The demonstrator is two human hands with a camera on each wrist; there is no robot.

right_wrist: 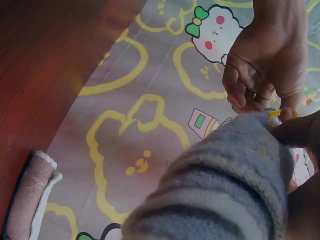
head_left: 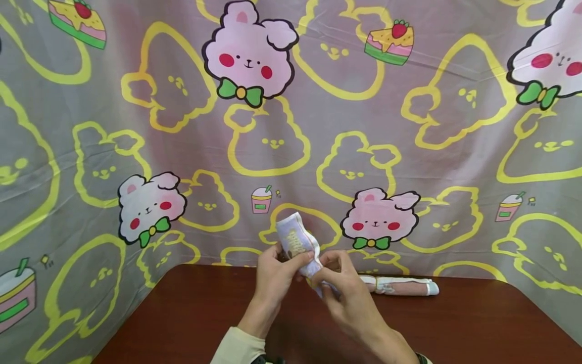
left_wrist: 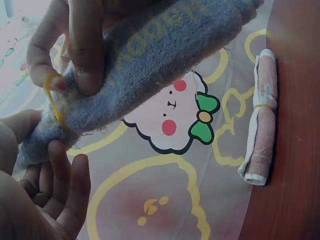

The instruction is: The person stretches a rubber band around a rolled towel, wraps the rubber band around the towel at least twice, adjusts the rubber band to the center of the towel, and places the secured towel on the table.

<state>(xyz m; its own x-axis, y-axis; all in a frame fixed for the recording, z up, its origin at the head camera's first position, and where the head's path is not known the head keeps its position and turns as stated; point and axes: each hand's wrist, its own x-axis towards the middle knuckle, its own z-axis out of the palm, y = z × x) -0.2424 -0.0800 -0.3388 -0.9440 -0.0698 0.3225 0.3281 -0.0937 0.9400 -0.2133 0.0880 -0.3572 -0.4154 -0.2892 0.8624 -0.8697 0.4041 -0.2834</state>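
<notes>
A lavender rolled towel (head_left: 300, 240) with gold lettering is held up tilted between both hands, above the table. My left hand (head_left: 275, 275) grips it with the thumb across the near side and fingers behind. My right hand (head_left: 347, 285) pinches it just to the right, index finger and thumb against the cloth. In the left wrist view the towel (left_wrist: 160, 55) looks fuzzy, and a yellow rubber band (left_wrist: 56, 107) runs from a bent fingertip to its narrow part. The right wrist view shows the towel's spiral folds (right_wrist: 215, 180) close up, with the band (right_wrist: 277, 114) near the fingers.
A second rolled towel (head_left: 406, 287), pink with white edges and tied with a band, lies at the back of the brown table (head_left: 191, 308), right of my hands. A grey curtain (head_left: 318, 116) printed with rabbits hangs behind the table and along its sides.
</notes>
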